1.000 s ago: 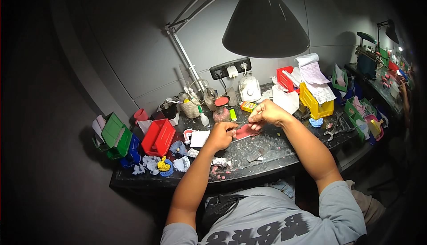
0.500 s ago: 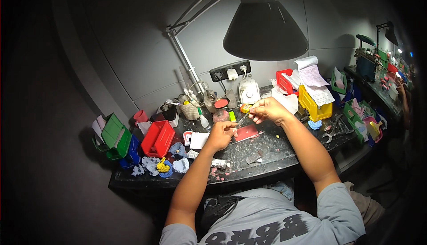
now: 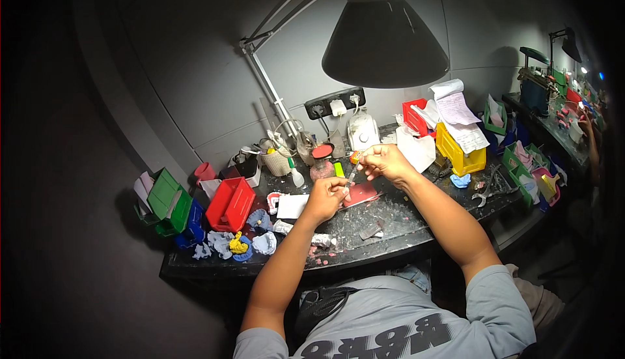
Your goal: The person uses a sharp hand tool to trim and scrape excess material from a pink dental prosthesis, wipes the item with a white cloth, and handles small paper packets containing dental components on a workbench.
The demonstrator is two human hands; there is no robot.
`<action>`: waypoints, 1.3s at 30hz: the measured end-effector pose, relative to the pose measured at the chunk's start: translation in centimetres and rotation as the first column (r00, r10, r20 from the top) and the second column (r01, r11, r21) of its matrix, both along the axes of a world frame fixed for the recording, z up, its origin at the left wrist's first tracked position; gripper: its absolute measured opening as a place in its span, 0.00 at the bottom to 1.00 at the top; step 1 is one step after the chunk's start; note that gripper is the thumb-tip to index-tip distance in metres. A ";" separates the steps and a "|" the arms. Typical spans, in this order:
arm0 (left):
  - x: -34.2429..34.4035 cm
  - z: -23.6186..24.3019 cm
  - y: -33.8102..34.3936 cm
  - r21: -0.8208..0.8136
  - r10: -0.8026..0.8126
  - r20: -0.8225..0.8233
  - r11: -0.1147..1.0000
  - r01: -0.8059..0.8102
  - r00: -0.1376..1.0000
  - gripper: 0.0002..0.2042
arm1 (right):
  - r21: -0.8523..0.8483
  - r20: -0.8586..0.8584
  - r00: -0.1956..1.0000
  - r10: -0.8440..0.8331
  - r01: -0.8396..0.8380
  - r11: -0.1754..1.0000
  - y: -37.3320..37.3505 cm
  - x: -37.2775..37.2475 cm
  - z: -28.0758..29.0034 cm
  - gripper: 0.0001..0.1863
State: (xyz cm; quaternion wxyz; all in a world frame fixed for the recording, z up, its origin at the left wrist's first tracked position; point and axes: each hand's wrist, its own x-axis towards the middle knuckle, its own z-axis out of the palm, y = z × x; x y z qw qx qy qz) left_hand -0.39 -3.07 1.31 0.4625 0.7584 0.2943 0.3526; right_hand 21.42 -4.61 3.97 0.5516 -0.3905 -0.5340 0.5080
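Observation:
My left hand [image 3: 328,198] and my right hand [image 3: 387,164] are raised close together over the middle of the bench, both with pinched fingers. Between their fingertips runs a small thin, pale strip [image 3: 352,176], too small for me to name its kind. Just beneath and behind the fingers lies a flat red sheet [image 3: 363,193], partly covered by my left hand. A glass burner with a red top [image 3: 322,153] stands beyond my left hand. Beside it is a small yellow-green block [image 3: 339,169]. Next to my left forearm is a white pad [image 3: 292,206].
A lamp shade [image 3: 387,43] hangs over the bench. On the left are a red bin [image 3: 231,204], a green bin [image 3: 170,201] and blue-grey dental moulds [image 3: 260,220]. A yellow bin [image 3: 461,150] with papers stands right. A clear piece [image 3: 372,230] lies near the front edge.
My right hand has shifted slightly left, closer to my left hand, and its fingers have curled more. The thin strip stays between the hands. The view has moved a little.

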 end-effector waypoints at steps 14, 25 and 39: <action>-0.8 3.0 -1.3 -0.136 0.133 0.362 0.987 -0.089 0.923 0.29 | 0.022 -0.246 0.969 -0.010 0.016 1.000 0.0 0.6 0.9 0.12; -1.3 5.7 -11.7 0.434 0.074 0.495 0.842 -0.320 0.866 0.56 | 0.110 0.451 0.841 0.298 -0.384 0.917 -10.7 -4.9 8.1 0.11; -1.6 3.8 -12.6 0.560 0.129 0.416 0.743 -0.366 0.900 0.57 | 0.144 0.232 0.947 0.223 -0.260 0.955 -14.0 -6.7 3.6 0.05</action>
